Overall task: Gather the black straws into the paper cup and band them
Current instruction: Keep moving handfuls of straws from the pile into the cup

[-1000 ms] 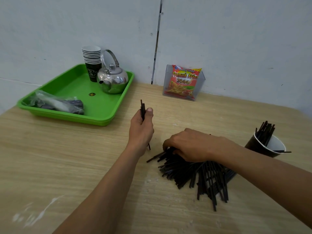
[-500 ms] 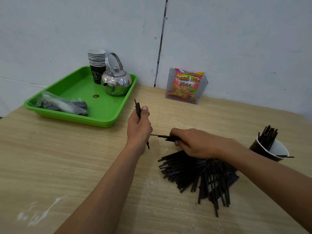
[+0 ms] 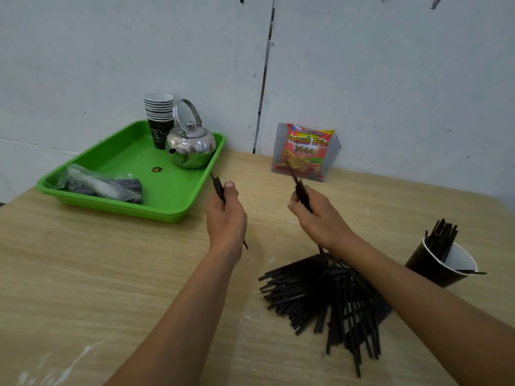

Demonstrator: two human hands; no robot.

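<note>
My left hand [image 3: 225,215] was raised above the surface [image 3: 111,274]. Its fingers were clamped round a thin bunch of straws [image 3: 218,188] that stood nearly upright, with the thumb pressed against them near the top. My right hand [image 3: 317,215] was level with it and a little apart, fingers closed on a second few straws [image 3: 301,192] that pointed up and away from me. The two hands did not touch.

I judged the job to be in its early part. The paper cup [image 3: 426,267] stood well off to my right and held a cluster of straws [image 3: 441,238] leaning toward its far side. One stray straw [image 3: 473,272] lay across the rim. The pile of black straws [image 3: 320,291] lay loose on the surface beneath my right forearm, near the cup, and it looked far bigger than what the cup held.

So the gathering was only partly done. The two small bunches in my hands had not yet reached the cup, and most of the pile remained to be picked up. The banding had not begun, and I could make out no band anywhere.

Further back on my left sat a green tray [image 3: 125,211] carrying a metal kettle [image 3: 192,146], a stack of cups [image 3: 159,118] and a clear bag [image 3: 103,185] whose contents I could not tell. A snack packet [image 3: 306,151] stood against the wall.
</note>
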